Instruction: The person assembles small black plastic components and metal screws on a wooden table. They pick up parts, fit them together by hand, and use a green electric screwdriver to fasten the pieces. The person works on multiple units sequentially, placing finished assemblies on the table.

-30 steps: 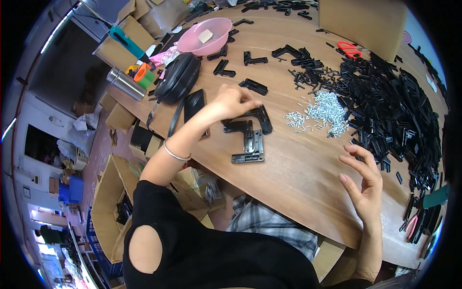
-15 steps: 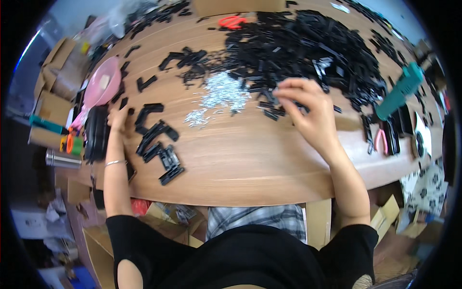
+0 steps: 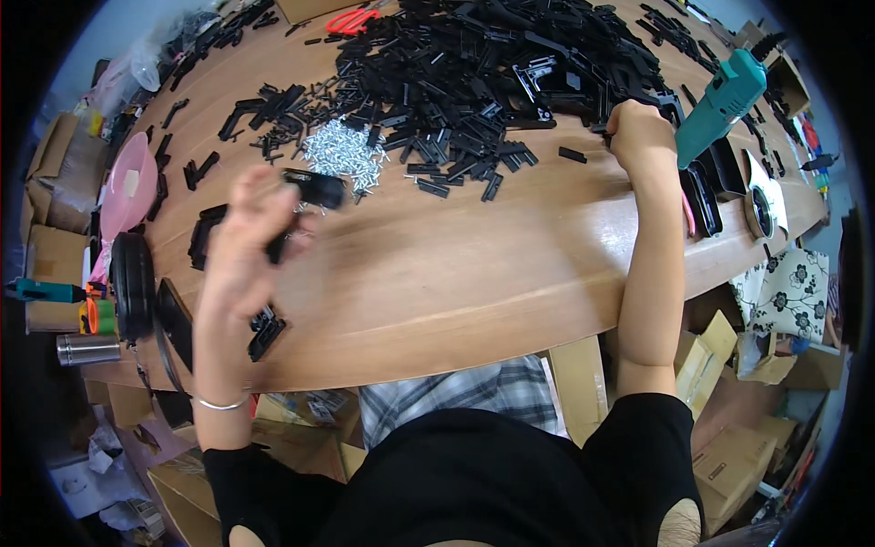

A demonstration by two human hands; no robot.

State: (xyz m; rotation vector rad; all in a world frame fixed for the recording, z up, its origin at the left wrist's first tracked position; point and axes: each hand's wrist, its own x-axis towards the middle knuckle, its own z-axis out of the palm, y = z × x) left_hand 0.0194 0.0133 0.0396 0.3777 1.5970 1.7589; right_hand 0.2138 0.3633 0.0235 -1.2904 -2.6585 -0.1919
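Note:
Above the left part of the table, my left hand (image 3: 251, 232) is closed around a black pistol-shaped plastic part (image 3: 314, 187); motion smears its fingers. Just beyond lies a heap of small silvery screws (image 3: 351, 159). My right hand (image 3: 641, 137) reaches to the right end of a large pile of black plastic parts (image 3: 456, 82). Its fingers are curled down, and what they hold, if anything, is hidden. Close on its right stands a green electric screwdriver (image 3: 725, 105). Near my left forearm lies another black pistol-shaped piece (image 3: 266, 333).
Red-handled scissors (image 3: 353, 20) lie at the back. Along the left edge are a pink bowl (image 3: 129, 187), a black case (image 3: 133, 287) and a steel flask (image 3: 88, 350). Black trays (image 3: 702, 196) and a tape roll (image 3: 759, 211) sit at the right. Cardboard boxes stand below the table.
My left hand has moved right from the left edge and now carries the black pistol-shaped part. My right hand has gone right and away to the pile's end. The view has shifted too.

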